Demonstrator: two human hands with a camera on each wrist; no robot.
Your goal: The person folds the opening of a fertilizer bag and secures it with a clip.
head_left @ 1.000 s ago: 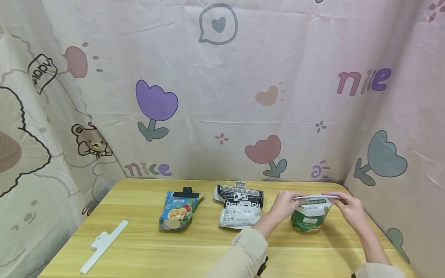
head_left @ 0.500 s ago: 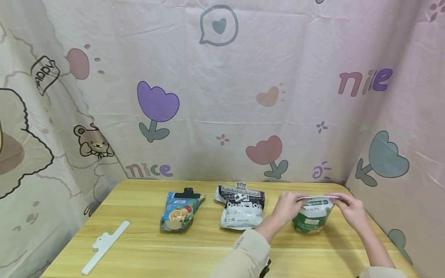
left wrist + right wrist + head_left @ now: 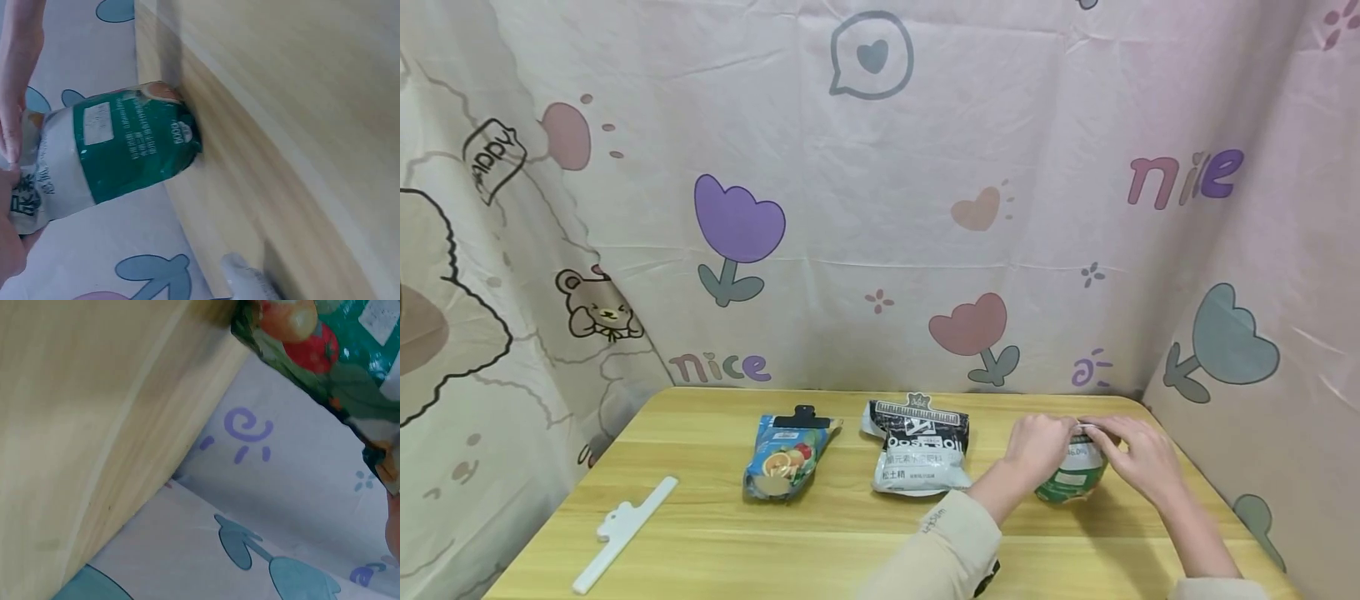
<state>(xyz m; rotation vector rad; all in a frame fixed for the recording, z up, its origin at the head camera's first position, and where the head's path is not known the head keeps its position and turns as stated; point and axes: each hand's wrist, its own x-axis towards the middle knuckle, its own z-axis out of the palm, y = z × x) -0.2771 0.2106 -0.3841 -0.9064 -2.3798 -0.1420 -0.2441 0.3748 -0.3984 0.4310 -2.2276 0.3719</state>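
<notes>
A green and white stand-up pouch [image 3: 1071, 482] is at the right side of the table, its lower end at the tabletop. My left hand [image 3: 1036, 448] and right hand [image 3: 1138, 457] pinch its top edge from either side, close together. In the left wrist view the pouch [image 3: 128, 140] shows its printed front, with the white top bunched between the left hand [image 3: 9, 240] and the right hand [image 3: 19, 75]. Vegetable pictures mark the pouch side [image 3: 312, 350] in the right wrist view, where only a bit of the right hand [image 3: 394, 528] shows.
A white bag clip [image 3: 625, 533] lies at the table's left. A blue fruit-print pouch [image 3: 786, 458] wears a black clip [image 3: 803, 417]. A black and white pouch [image 3: 921, 462] beside it has a ruler-marked clip [image 3: 919, 408]. Printed cloth [image 3: 850, 200] hangs behind the table [image 3: 760, 550].
Both hands have moved inward toward each other along the pouch's top edge. The pouch's top, spread wide before, is now drawn narrower. The other pouches and the white clip stay put.
</notes>
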